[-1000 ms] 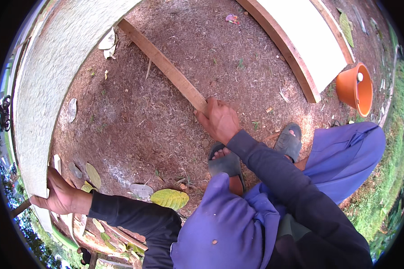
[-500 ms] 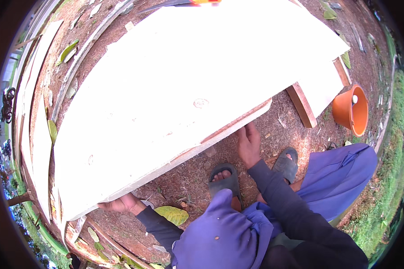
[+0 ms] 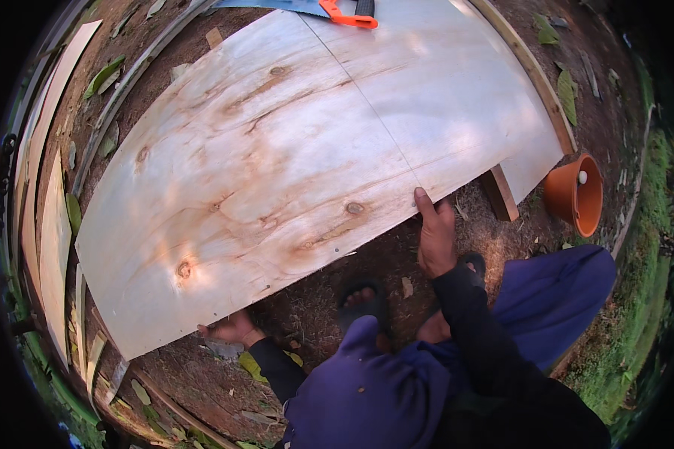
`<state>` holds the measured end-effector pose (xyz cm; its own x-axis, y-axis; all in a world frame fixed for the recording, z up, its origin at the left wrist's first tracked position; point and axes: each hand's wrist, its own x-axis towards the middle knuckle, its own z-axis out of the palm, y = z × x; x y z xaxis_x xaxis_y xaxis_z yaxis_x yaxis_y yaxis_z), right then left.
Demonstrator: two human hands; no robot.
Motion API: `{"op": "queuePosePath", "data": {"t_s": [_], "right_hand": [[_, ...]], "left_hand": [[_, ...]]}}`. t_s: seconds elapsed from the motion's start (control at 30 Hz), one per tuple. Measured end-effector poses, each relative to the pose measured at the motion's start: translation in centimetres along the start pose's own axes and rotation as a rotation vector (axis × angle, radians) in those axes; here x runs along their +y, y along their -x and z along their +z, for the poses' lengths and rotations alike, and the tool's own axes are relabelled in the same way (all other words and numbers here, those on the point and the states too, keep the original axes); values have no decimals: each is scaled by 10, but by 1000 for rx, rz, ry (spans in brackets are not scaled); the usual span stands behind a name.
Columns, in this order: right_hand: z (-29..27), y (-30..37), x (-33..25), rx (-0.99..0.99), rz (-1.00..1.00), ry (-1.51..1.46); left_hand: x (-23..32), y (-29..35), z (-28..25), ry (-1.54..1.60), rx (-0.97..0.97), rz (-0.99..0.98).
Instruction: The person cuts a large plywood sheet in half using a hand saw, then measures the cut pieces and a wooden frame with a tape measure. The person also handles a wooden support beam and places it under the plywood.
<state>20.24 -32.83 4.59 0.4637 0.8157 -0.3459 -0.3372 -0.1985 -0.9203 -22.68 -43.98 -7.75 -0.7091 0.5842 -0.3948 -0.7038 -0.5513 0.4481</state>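
A large pale plywood sheet (image 3: pixel 277 179) with dark knots and a thin dark line across it lies in front of me. My right hand (image 3: pixel 438 236) is closed on its near edge, thumb on the top face and fingers under it. Further left, my left hand (image 3: pixel 232 329) holds the same edge near the sheet's left corner; its fingers are partly hidden beneath. On the far part of the sheet rests a handsaw (image 3: pixel 350 13) with an orange and black handle and a bluish blade.
An orange bucket (image 3: pixel 565 194) stands to the right, beside a short timber piece (image 3: pixel 499 193) under the sheet. A long wooden batten (image 3: pixel 528 63) runs along the right side. Thin wood strips (image 3: pixel 54 254) lie at the left. My sandalled feet (image 3: pixel 362 295) are close below the near edge.
The sheet's tilt has changed, so its near side face no longer shows. My right hand has shifted right, its thumb now on top. My left hand has moved slightly right. The glare has faded.
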Motion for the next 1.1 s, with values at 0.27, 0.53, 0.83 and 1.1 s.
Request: {"op": "queuePosePath", "data": {"t_s": [0.27, 0.53, 0.83, 1.1], "right_hand": [[-3, -10, 10, 10, 58, 6], [-23, -29, 23, -17, 57, 359], [32, -61, -67, 124, -472, 464], [178, -319, -111, 206, -662, 1095]], "left_hand": [[-2, 24, 24, -170, -40, -136], [4, 27, 42, -492, 5, -281], [24, 60, 49, -1335, 533, 391], [-139, 65, 206, -1592, -558, 572]]}}
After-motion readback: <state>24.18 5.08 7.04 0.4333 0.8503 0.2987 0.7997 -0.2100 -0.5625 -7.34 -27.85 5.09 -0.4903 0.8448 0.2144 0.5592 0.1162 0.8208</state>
